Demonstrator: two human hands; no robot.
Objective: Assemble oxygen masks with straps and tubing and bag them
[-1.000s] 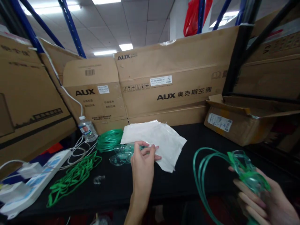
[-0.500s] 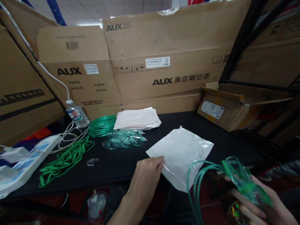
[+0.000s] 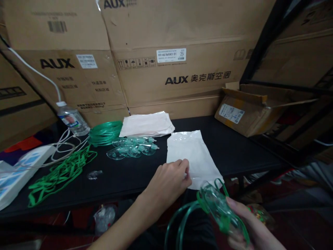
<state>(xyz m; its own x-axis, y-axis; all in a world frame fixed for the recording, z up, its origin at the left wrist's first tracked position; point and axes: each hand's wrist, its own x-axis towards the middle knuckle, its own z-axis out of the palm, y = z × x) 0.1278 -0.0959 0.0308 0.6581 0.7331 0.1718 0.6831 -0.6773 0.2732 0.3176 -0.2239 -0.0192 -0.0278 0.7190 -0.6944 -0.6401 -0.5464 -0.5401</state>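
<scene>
My left hand [image 3: 173, 173] pinches the near part of a white plastic bag [image 3: 191, 149] that lies on the black table. In my right hand [image 3: 244, 218] is a clear oxygen mask [image 3: 217, 205] with a green elastic strap. Green tubing [image 3: 179, 222] loops down from the mask to the left, below the table edge. The mask is just beyond the bag's near end; whether they touch I cannot tell. Several more clear masks with green fittings [image 3: 135, 147] lie to the left of the bag, and behind them is a stack of white bags [image 3: 147, 125].
Left on the table are a coil of green tubing [image 3: 105, 133], a heap of green straps [image 3: 61, 170], a small clear piece [image 3: 94, 174], a water bottle [image 3: 74, 119] and a power strip [image 3: 26, 170]. An open carton [image 3: 241, 111] stands at the right. Cardboard walls [image 3: 197, 31] rise behind.
My right hand has brought the mask and tubing leftward, close to the bag. The bag has turned so its near end points toward the mask. My left hand has shifted slightly right and up.
</scene>
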